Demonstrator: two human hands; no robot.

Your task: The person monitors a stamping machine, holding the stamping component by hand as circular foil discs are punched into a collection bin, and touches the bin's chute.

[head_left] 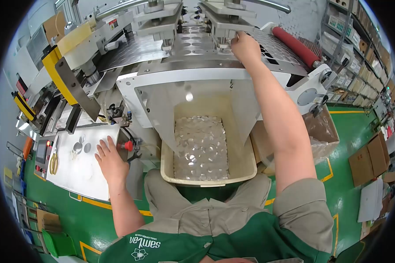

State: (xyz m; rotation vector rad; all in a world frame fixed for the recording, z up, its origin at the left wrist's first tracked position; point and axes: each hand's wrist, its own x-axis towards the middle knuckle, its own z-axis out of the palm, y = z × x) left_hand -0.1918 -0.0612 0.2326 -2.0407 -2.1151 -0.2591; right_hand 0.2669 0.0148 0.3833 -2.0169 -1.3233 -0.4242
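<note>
My left hand (112,162) rests with fingers spread at the right edge of a white work surface (70,173). Close to its fingertips lie a few loose round discs (87,147). Scissors (54,163) with yellow handles are on the surface's left side. My right hand (247,47) reaches up to the machine, its fingers curled beside a metal press head (224,33); what they hold, if anything, is hidden. Beneath the press heads runs a shiny sheet (134,49) with round cut-outs. Below, many clear discs (201,151) fill the bottom of a cream bin (165,164).
A red roller (296,46) sits at the machine's right end. Near my left hand is a red knob (128,146). A yellow-edged bracket (59,74) projects at the left. Cardboard boxes (368,160) and a loaded shelf (360,52) stand to the right.
</note>
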